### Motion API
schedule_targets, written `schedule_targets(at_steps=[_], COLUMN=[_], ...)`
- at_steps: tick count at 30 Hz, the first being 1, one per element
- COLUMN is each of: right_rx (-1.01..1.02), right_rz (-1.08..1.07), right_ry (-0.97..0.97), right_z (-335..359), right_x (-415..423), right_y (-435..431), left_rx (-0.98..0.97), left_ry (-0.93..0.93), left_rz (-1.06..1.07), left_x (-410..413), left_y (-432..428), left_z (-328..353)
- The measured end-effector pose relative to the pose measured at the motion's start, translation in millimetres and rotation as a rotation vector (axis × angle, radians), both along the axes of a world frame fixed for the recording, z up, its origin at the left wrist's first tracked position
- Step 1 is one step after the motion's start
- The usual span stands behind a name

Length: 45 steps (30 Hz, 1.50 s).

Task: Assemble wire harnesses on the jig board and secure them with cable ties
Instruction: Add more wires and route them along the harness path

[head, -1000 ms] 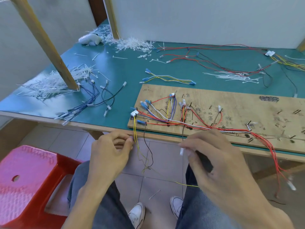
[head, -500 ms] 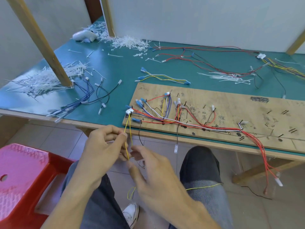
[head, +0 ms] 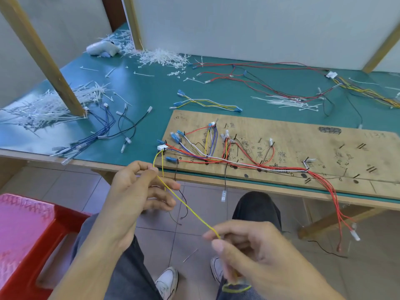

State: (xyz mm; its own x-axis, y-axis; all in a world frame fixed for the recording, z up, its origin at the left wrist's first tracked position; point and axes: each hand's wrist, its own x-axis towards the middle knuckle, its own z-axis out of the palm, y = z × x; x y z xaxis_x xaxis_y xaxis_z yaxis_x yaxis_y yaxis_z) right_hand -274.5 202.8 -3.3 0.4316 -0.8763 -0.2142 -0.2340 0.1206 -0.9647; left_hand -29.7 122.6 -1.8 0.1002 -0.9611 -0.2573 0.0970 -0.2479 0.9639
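Left hand is raised just below the table edge, thumb and forefinger pinching the yellow wire, other fingers loosely spread. Right hand sits lower, above the knee, fingers curled, pinching the same wire further along. The wire leaves the white connector at the jig board's near-left corner, drops to the left pinch, then runs taut diagonally down-right. A black lead hangs off the board edge, just right of that line. Cable ties are piled far left on the mat; red stool is at the left.
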Motion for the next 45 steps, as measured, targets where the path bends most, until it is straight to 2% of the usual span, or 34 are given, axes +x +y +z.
schedule_targets(at_steps=[4,6,10,13,15,18,23,30,35,37,39,42,45], right_rx=[-0.081,-0.115,-0.07,-0.04,-0.016,0.031,0.089,0.08,0.074,0.079,0.137,0.127,0.169], right_rz=[-0.13,-0.175,-0.188,-0.176,-0.159,-0.12,-0.042,0.059,0.053,0.033,-0.109,-0.531,-0.607], right_ry=[-0.128,-0.155,-0.156,-0.111,-0.106,-0.114,-0.121,-0.225,-0.399,-0.591,-0.731,-0.471,-0.483], right_z=[18,25,31,27,23,18,14,15,11,8,5,0,-4], right_x=[-35,-47,-70,-77,-76,-71,-62,-64,-89,-98,-105,-112,-114], right_y=[0,-3,-6,-6,-4,-1,0,-11,-18,-20,-22,-19,-22], left_rx=[-0.022,-0.074,-0.283,-0.576,-0.732,-0.722,-0.669,-0.696,-0.759,-0.761,-0.747,-0.738,-0.742], left_ry=[-0.072,-0.182,-0.597,-1.04,-1.2,-1.206,-1.142,-1.216,-1.404,-1.495,-1.583,-1.613,-1.601], left_rz=[-0.055,-0.038,0.022,0.094,0.057,-0.038,-0.033,-0.149,-0.305,-0.332,-0.35,-0.345,-0.331], left_x=[-11,-15,-17,-14,-8,6,15,27,35,33,31,29,29], left_y=[1,-1,-6,-14,-25,-38,-40,-37,-38,-36,-33,-26,-23], left_z=[-7,-12,-21,-17,-16,-19,-19,-17,-15,-13,-13,-17,-18])
